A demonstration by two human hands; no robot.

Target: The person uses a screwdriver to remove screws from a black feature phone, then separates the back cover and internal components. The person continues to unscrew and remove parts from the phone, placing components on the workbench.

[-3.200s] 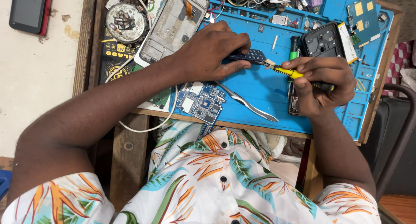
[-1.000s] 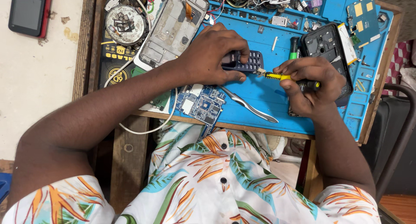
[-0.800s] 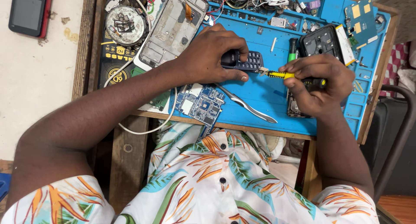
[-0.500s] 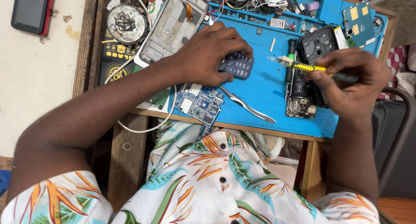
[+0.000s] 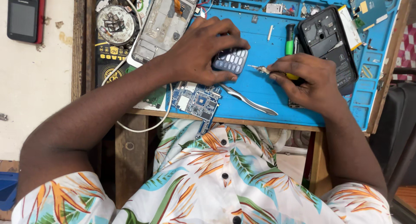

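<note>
Two hands busy: left hand clamps keypad phone, right hand pinches yellow screwdriver w/ curled fingers.

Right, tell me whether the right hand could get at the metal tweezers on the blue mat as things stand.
Probably yes. The tweezers lie bare on the blue mat just beside the right hand, with nothing over them. But that hand already pinches a small yellow-handled screwdriver, so it would likely have to put that down first.
</note>
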